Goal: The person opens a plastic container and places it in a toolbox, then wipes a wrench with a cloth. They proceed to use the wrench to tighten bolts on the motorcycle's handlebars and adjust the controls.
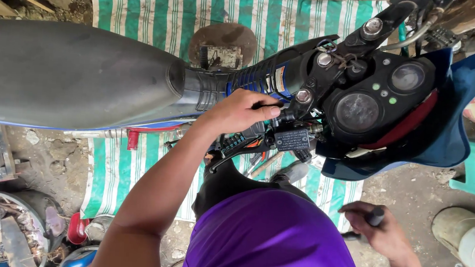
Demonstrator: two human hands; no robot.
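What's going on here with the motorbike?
A person in a purple shirt stands beside a motorbike parked on a green-and-white striped sheet. Their left hand rests on the handlebar area, close to the dials, with the fingers at the small black parts there. Their right hand hangs low at their side, gripping a dark-handled tool; what kind it is cannot be told.

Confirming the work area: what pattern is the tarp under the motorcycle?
Green and white stripes on the tarp, clearest in the head view above the seat.
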